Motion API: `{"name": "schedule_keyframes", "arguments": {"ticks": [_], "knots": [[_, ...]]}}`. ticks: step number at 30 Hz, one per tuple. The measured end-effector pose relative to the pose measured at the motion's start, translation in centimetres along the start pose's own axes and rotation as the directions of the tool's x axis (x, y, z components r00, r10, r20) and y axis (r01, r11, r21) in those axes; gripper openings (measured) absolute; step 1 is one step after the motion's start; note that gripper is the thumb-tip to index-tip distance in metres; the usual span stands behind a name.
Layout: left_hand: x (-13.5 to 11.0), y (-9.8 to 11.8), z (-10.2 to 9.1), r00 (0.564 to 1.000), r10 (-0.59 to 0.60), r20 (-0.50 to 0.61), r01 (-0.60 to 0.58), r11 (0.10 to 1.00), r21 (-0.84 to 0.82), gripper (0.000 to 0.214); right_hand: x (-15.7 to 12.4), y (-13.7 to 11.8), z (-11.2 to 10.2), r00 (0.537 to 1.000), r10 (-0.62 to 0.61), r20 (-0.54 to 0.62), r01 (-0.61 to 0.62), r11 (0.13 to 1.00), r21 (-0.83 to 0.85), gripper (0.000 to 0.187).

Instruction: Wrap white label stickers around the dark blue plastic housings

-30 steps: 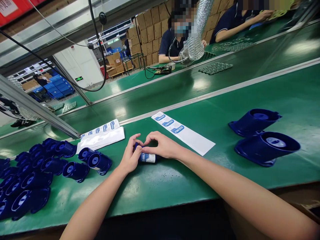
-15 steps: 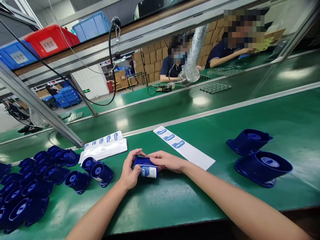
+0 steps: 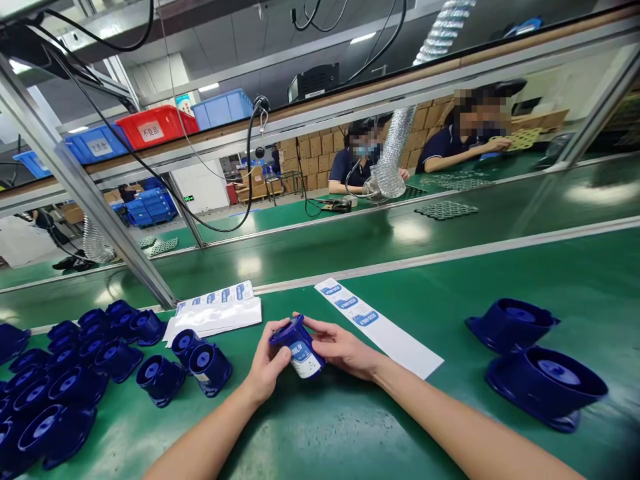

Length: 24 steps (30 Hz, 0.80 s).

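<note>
Both my hands hold one small dark blue plastic cup-shaped part (image 3: 298, 347) with a white and blue label on its side, tilted up off the green table (image 3: 350, 427). My left hand (image 3: 267, 370) grips its left side with thumb and fingers. My right hand (image 3: 345, 348) wraps its right side, fingers pressed on the label. A white backing strip with blue labels (image 3: 377, 325) lies just right of my right hand. More label sheets (image 3: 215, 311) lie to the left behind.
Several loose blue parts (image 3: 75, 373) are heaped at the left, and two (image 3: 200, 360) lie close to my left hand. Two larger blue housings (image 3: 540, 373) sit at the right. Beyond the conveyor belt (image 3: 400, 230) two other people work.
The blue part has been lifted and tipped so its open end faces up-left; my fingers moved from pressing the label down to holding its sides. The camera has tilted upward.
</note>
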<state>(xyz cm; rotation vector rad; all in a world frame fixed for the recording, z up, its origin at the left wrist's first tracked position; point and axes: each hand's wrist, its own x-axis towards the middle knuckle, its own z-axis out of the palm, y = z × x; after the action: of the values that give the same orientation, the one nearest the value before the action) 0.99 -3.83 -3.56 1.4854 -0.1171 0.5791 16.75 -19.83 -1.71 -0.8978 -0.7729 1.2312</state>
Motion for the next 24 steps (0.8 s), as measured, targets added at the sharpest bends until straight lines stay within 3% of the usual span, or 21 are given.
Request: {"name": "schedule_keyframes", "arguments": {"ticks": [5, 9, 18, 21, 24], "knots": [[0.1, 0.8, 0.3, 0.979, -0.056, -0.197, 0.084, 0.987, 0.138, 0.055, 0.7, 0.9, 1.5, 0.984, -0.107, -0.141, 0.090, 0.988, -0.123, 0.098], [0.3, 1.2, 0.8, 0.957, -0.108, -0.270, 0.155, 0.975, 0.159, 0.066, 1.4, 2.1, 2.4, 0.959, -0.208, -0.194, 0.163, 0.961, -0.222, 0.106], [0.1, 2.2, 1.1, 0.985, -0.165, -0.050, 0.170, 0.977, 0.127, 0.081, 1.3, 2.0, 2.0, 0.948, -0.248, -0.197, 0.210, 0.958, -0.194, 0.102], [-0.2, 2.0, 1.2, 0.988, -0.155, -0.026, 0.157, 0.964, 0.215, 0.093, 1.3, 1.7, 2.0, 0.946, -0.239, -0.220, 0.213, 0.967, -0.139, 0.102], [-0.2, 1.0, 0.7, 0.992, -0.093, -0.083, 0.120, 0.899, 0.421, 0.110, 1.8, 1.0, 2.1, 0.944, -0.185, -0.272, 0.164, 0.981, -0.100, 0.108]]}}
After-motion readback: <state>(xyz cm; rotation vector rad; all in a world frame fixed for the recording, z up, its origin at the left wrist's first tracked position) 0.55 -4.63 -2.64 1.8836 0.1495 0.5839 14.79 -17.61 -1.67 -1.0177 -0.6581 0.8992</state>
